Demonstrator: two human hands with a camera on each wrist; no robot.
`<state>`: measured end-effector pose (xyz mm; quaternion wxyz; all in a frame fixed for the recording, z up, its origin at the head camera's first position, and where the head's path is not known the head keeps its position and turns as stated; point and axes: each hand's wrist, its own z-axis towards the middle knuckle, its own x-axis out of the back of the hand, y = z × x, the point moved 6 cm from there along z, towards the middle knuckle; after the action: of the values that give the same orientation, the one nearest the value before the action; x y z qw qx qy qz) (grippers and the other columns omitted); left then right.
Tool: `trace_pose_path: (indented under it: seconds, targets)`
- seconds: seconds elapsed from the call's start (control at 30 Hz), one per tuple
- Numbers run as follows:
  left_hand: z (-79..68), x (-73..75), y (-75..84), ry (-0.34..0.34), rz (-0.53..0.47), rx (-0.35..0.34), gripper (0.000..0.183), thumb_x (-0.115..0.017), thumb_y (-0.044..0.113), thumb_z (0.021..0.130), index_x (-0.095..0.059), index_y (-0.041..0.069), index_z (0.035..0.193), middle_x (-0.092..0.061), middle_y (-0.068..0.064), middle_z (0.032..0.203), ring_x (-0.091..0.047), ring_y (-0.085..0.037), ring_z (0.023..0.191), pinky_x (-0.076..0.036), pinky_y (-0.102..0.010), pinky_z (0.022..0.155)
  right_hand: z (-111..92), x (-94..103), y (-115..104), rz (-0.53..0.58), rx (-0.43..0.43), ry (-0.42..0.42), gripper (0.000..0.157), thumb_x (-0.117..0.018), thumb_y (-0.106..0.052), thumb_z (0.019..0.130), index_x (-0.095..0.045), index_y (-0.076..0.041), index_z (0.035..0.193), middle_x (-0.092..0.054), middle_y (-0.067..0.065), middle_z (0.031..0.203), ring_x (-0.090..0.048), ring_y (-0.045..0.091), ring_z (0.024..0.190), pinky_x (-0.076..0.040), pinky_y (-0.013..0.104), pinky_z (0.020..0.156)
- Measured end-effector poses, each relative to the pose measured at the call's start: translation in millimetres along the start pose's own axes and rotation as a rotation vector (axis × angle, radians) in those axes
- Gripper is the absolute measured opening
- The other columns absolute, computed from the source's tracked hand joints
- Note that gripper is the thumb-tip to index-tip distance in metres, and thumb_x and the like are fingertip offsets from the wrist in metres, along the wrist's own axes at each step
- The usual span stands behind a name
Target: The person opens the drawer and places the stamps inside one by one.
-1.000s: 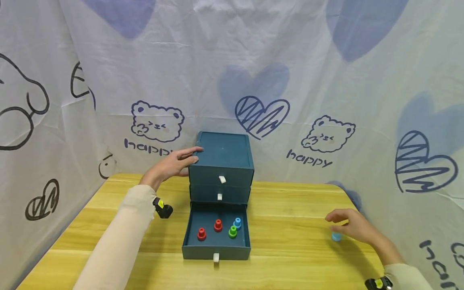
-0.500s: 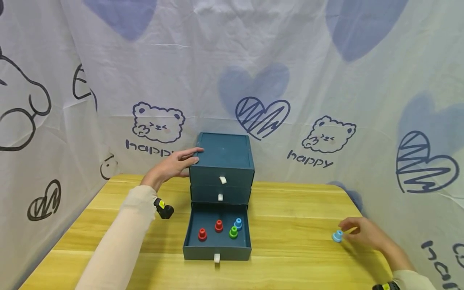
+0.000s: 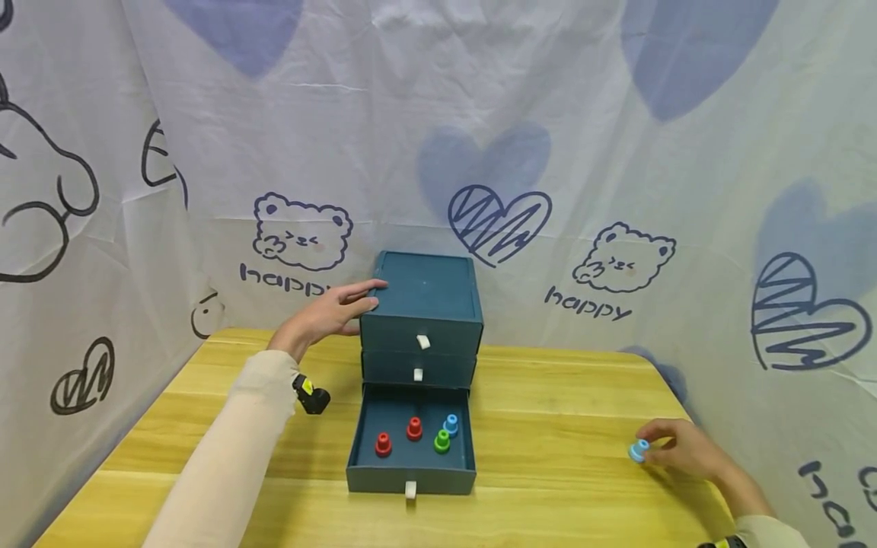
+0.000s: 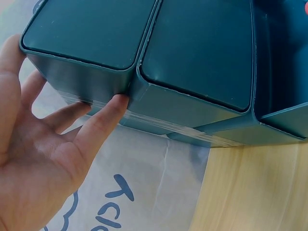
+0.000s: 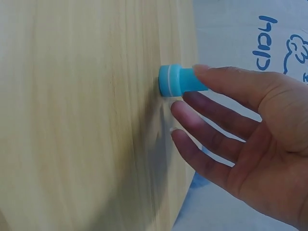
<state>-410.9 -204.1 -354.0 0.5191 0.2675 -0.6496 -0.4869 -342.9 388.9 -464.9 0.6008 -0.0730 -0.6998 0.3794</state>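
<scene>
A dark teal drawer cabinet stands on the table with its bottom drawer pulled out. My left hand rests against the cabinet's left upper edge; in the left wrist view its fingers are spread and fairly straight along the side. Two red pegs, a green peg and a light-blue peg stand upright in that drawer. Far to the right, my right hand pinches another light-blue peg between thumb and index finger. Its wide base is at the tabletop, and the other fingers hang loosely below.
White knobs stick out from the drawer fronts; the upper two drawers are closed. The wooden table extends between cabinet and right hand. A printed cloth hangs behind and along both sides.
My right hand first shifts right, off its place over the lone blue peg, then its fingertips come onto the peg's stem from the right. The left hand and the drawer stay put.
</scene>
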Motion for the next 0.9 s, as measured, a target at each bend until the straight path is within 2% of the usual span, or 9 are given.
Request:
trace_pose_path:
  seconds: [0.23,0.6,0.9]
  targets:
    - [-1.5,-0.3,0.6,0.001,0.002,-0.001,0.055,-0.052,0.044,0.108,-0.039,0.032,0.160,-0.020,-0.009,0.174,-0.029,-0.040,0.157,-0.043,-0.062,0.116,5.2,-3.1,3.8,0.073,-0.074,-0.010,0.027,-0.073,-0.004,0.093,-0.066,0.014,0.112,-0.072,0.028,0.106,-0.069,0.006,0.078,-0.059,0.025,0.065]
    - [-2.2,-1.0,1.9,0.002,0.001,0.006,0.054,-0.052,0.042,0.108,-0.039,0.032,0.160,-0.020,-0.009,0.173,-0.029,-0.039,0.157,-0.043,-0.061,0.116,9.1,-8.9,7.3,0.053,-0.091,0.019,0.025,-0.076,-0.008,0.091,-0.070,0.009,0.109,-0.075,0.024,0.102,-0.070,0.004,0.077,-0.059,0.023,0.064]
    - [-2.9,-1.8,3.8,0.009,-0.010,0.013,0.053,-0.052,0.041,0.108,-0.039,0.032,0.159,-0.020,-0.009,0.173,-0.029,-0.039,0.157,-0.043,-0.061,0.116,15.7,-11.8,2.6,0.118,-0.112,0.005,0.024,-0.074,-0.009,0.092,-0.068,0.007,0.109,-0.073,0.024,0.107,-0.068,0.006,0.078,-0.058,0.025,0.062]
